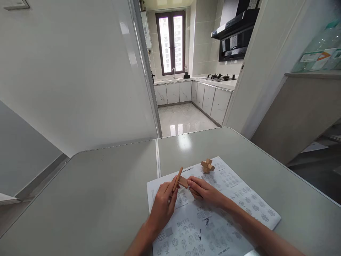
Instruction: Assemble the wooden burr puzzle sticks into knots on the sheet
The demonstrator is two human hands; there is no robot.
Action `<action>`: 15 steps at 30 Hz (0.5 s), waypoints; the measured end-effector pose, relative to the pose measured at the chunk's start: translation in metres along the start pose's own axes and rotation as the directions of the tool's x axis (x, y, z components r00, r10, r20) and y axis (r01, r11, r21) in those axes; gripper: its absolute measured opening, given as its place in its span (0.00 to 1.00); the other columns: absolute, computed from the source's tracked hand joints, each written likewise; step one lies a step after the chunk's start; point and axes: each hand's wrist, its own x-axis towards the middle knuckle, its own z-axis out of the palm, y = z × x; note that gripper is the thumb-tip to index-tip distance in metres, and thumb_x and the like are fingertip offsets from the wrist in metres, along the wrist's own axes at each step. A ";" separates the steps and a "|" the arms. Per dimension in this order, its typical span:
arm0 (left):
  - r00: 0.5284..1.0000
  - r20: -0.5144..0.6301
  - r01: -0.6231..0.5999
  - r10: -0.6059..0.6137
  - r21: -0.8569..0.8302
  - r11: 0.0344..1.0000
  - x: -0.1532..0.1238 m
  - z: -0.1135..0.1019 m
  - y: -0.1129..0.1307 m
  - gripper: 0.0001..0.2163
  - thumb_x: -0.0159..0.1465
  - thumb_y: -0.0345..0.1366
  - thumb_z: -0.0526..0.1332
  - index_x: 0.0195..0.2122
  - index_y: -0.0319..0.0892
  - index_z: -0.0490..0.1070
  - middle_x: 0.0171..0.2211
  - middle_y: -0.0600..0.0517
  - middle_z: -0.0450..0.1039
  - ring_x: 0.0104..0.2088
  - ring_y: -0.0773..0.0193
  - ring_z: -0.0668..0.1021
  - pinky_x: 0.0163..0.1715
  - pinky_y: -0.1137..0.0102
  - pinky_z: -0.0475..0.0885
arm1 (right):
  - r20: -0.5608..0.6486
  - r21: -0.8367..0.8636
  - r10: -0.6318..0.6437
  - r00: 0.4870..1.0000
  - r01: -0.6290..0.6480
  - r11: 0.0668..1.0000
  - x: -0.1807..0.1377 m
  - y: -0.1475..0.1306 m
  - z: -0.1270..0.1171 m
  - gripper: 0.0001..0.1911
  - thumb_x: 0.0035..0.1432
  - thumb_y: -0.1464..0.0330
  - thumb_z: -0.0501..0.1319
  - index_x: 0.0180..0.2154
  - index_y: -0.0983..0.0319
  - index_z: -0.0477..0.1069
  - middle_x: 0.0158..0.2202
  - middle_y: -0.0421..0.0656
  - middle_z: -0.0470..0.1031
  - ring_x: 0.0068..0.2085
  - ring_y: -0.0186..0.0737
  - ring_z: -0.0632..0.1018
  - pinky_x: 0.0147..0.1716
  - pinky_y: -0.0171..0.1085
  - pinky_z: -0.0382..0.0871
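While both hands work low over a printed instruction sheet, each one grips a wooden puzzle piece. The left hand pinches a slim wooden stick between thumb and fingers, closed firmly on its lower end. The stick tilts up and to the right, and its upper tip is free. The right hand closes its fingertips on a short wooden block, held roughly level, and the block's left end meets the stick about midway along its length. Both pieces sit just above the upper left part of the sheet, between the two hands.

Beyond the right hand, near the sheet's far edge, an assembled wooden cross puzzle rests on the paper, apart from both hands. The sheet is covered with small line drawings of puzzle shapes. It lies on a pale grey table with a seam down its middle, and the paper covers the near part of that seam.

Past the table an open doorway shows a kitchen — white cabinets, a tall window, a gas hob on the counter and a black range hood above it.
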 end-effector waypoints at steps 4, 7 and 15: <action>0.998 -0.012 -0.062 0.063 0.098 0.993 -0.001 0.001 -0.001 0.26 0.77 0.33 0.52 0.74 0.53 0.49 0.49 0.47 0.77 0.46 0.58 0.78 0.47 0.61 0.78 | -0.031 -0.049 -0.003 1.000 0.002 0.999 0.000 -0.003 0.001 0.23 0.73 0.47 0.51 0.33 0.58 0.61 0.23 0.33 0.58 0.24 0.34 0.57 0.27 0.36 0.55; 0.995 -0.017 -0.097 0.102 0.166 0.981 -0.001 0.001 0.001 0.27 0.77 0.32 0.51 0.75 0.51 0.46 0.47 0.46 0.77 0.45 0.57 0.78 0.45 0.61 0.78 | -0.031 -0.040 0.000 1.000 -0.001 0.999 0.000 -0.002 0.000 0.23 0.72 0.46 0.52 0.34 0.58 0.62 0.23 0.32 0.58 0.24 0.34 0.57 0.26 0.36 0.54; 0.966 -0.034 -0.229 0.257 0.347 0.909 0.003 0.001 0.005 0.31 0.75 0.27 0.51 0.76 0.48 0.41 0.41 0.47 0.79 0.39 0.58 0.79 0.42 0.62 0.77 | -0.054 -0.008 0.013 0.998 -0.013 1.000 0.001 0.002 0.001 0.24 0.71 0.45 0.53 0.35 0.58 0.63 0.22 0.31 0.54 0.22 0.33 0.56 0.24 0.35 0.52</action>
